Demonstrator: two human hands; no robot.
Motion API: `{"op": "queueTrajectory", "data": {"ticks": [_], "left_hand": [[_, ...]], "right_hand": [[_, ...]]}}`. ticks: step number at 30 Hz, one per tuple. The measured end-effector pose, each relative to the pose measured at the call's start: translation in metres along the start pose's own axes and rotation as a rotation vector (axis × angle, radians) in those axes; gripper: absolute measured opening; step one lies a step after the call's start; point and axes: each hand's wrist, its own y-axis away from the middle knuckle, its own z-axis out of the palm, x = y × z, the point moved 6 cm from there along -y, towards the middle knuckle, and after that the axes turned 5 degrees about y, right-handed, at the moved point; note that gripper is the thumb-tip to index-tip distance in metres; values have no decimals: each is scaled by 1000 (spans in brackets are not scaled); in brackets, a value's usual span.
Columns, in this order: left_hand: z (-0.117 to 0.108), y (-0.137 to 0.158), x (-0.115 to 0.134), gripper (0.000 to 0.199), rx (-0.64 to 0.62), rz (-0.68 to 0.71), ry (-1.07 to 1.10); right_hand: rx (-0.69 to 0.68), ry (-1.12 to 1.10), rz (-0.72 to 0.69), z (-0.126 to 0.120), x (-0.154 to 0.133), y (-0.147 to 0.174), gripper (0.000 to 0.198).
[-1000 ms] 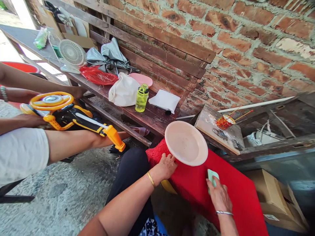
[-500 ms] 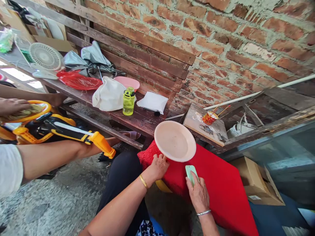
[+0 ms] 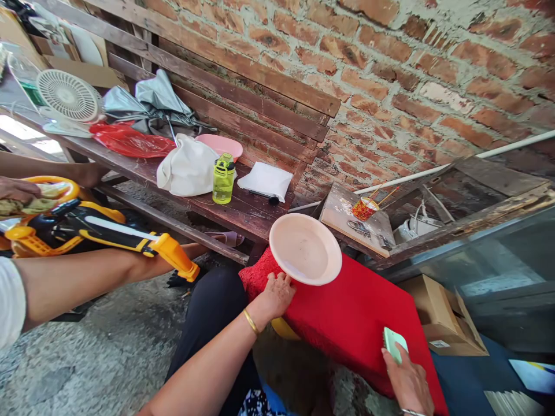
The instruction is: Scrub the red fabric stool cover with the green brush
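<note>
My right hand [image 3: 406, 375] grips a mint-green scrub brush [image 3: 393, 344], held over the right part of a red cloth [image 3: 355, 312]. Short bristles show along the brush's left edge. My left hand [image 3: 278, 294] lies on the near edge of the cloth, fingers spread and fingertips beside the rim of a pale pink basin [image 3: 306, 248]. The basin stands upright on the cloth's far left end; whether it holds water I cannot tell. A rougher, bunched part of red fabric [image 3: 259, 273] lies left of the basin.
A wooden bench [image 3: 255, 216] carries a green water bottle [image 3: 223, 179], a white bag [image 3: 184, 167] and a fan [image 3: 69, 95]. At left, another person's hand [image 3: 19, 193] is near a yellow-black ride-on toy [image 3: 113, 231]. A cardboard box [image 3: 442, 318] sits right of the cloth.
My right hand has moved right and slightly down across the red cloth with the brush. My left hand stays beside the basin. The view has shifted slightly.
</note>
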Motion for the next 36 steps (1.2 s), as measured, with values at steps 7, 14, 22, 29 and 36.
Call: {"op": "queueTrajectory", "data": {"ticks": [7, 14, 22, 29, 36], "left_hand": [[-6, 6, 4, 29, 8, 9, -43], [-7, 3, 5, 31, -39, 3, -40], [-2, 0, 5, 28, -23, -13, -59], [-8, 4, 9, 34, -35, -24, -92], [13, 4, 2, 34, 47, -15, -92]], "right_hand": [[-14, -428, -236, -12, -103, 41, 59], [-59, -348, -87, -5, -48, 29, 54], [27, -337, 133, -16, 12, 19, 62], [-29, -529, -259, -17, -144, 25, 51], [-90, -398, -178, -23, -125, 2, 56]]}}
